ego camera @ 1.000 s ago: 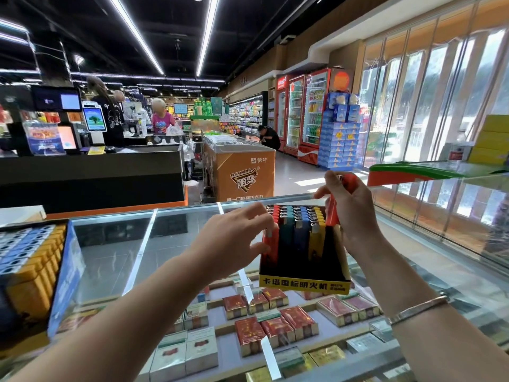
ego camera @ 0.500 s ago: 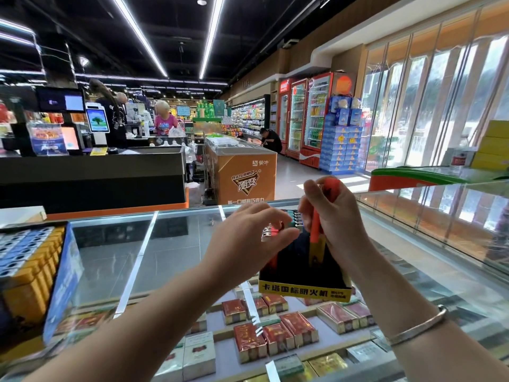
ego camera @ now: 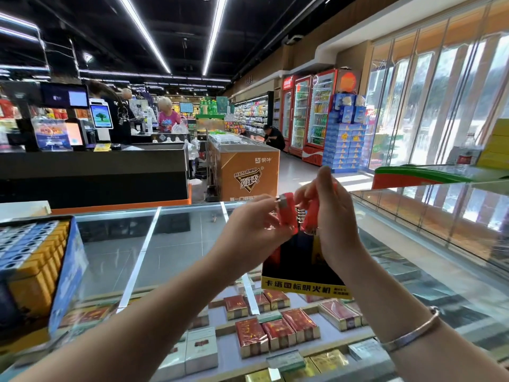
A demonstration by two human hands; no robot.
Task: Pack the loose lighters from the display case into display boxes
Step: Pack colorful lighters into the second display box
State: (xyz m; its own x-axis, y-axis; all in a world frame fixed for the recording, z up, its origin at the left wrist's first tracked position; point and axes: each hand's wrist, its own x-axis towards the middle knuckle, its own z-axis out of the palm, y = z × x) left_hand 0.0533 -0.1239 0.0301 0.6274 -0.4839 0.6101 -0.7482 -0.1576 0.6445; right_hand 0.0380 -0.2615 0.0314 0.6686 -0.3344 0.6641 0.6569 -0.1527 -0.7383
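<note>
Loading red lighters into the display box.
Left hand is pinching one red lighter above the box on the glass table, probably lining it up; right hand fingers are gripping another lighter over the rows.

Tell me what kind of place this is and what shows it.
Most likely a supermarket, seen from its tobacco counter. A glass display case holds cigarette packs, checkout counters with screens stand at left, and drink coolers line the far wall beside stocked shelves.
</note>
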